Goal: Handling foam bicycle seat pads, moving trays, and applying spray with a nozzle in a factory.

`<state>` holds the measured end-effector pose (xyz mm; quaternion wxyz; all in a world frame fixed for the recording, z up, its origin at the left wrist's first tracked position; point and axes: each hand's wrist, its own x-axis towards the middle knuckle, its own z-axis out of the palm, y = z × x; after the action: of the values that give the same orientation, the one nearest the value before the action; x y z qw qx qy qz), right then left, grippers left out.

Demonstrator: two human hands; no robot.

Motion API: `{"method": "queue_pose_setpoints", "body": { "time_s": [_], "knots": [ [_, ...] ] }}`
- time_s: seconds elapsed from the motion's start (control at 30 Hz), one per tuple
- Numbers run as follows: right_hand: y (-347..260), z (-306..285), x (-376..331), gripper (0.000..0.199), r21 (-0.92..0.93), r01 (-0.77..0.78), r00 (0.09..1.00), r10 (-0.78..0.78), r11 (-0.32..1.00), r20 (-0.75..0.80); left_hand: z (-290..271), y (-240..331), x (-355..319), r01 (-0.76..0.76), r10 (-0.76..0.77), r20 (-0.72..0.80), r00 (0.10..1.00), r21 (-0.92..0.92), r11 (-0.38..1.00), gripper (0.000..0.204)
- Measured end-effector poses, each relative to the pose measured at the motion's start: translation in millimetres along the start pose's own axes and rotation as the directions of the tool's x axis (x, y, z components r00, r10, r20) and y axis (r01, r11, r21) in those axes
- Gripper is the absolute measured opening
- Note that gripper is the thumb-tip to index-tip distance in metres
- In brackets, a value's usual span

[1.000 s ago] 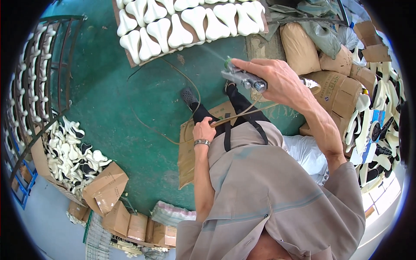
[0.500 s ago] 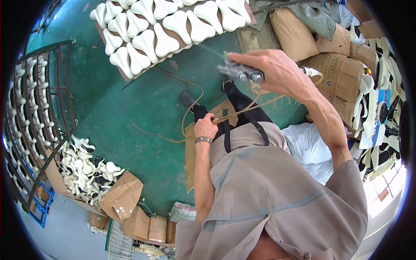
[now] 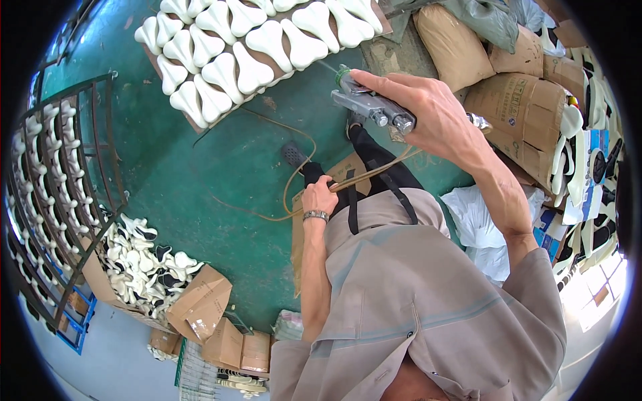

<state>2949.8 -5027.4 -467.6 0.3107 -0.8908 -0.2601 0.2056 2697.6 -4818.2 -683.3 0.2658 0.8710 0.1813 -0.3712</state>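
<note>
My right hand (image 3: 435,113) is wrapped round a silver spray gun (image 3: 374,105), its forefinger stretched along the top. The gun's green-ringed nozzle faces the white saddle-shaped pads (image 3: 267,43), and a faint streak of mist shows in front of it. Those pads lie close together in rows on a brown board (image 3: 382,19) beyond my feet. Lower down, by my lap, my left hand (image 3: 319,199) is closed round a tan hose (image 3: 361,177). From there the hose runs up toward my right wrist and also loops across the floor.
At left stands a dark metal rack (image 3: 100,160) holding rows of white pads. Below it, an open carton (image 3: 100,281) overflows with white and black pieces. Stuffed sacks (image 3: 451,47), a large carton (image 3: 515,117) and white plastic bags (image 3: 478,217) crowd the right side.
My right hand has shifted the spray gun slightly, its nozzle now a little farther from me; the gun was blurred before and is sharp now. My left hand keeps its hold on the hose.
</note>
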Motion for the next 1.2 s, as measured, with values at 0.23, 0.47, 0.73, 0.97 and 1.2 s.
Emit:
{"method": "queue_pose_setpoints", "body": {
  "time_s": [0.23,0.47,0.73,0.97,1.2],
  "knots": [
    [27.4,-31.7,-29.3,0.079,-0.048,-0.036,0.975,0.046,0.998,0.218,4.2,31.7,9.4,-0.037,0.036,0.014,0.999,0.020,0.999,0.025],
    [71.2,-42.1,-32.1,0.074,-0.092,-0.058,0.993,0.067,0.994,0.098,10.7,60.0,11.1,-0.046,0.044,0.043,0.998,0.042,0.998,0.026],
    [89.0,-47.8,-38.9,0.077,-0.016,-0.036,0.999,0.036,0.999,-0.010,24.1,80.4,11.9,-0.037,0.034,0.045,0.998,0.077,0.996,0.026],
    [97.0,-55.5,-61.5,0.081,0.064,-0.028,1.000,0.027,0.998,0.016,33.5,96.5,13.7,-0.063,0.060,0.042,0.997,0.091,0.994,0.026],
    [110.2,-71.9,-79.8,0.081,0.055,-0.088,0.995,0.086,0.995,0.054,36.9,110.8,16.4,-0.063,0.057,0.058,0.997,0.115,0.991,0.026]
  ]
}}
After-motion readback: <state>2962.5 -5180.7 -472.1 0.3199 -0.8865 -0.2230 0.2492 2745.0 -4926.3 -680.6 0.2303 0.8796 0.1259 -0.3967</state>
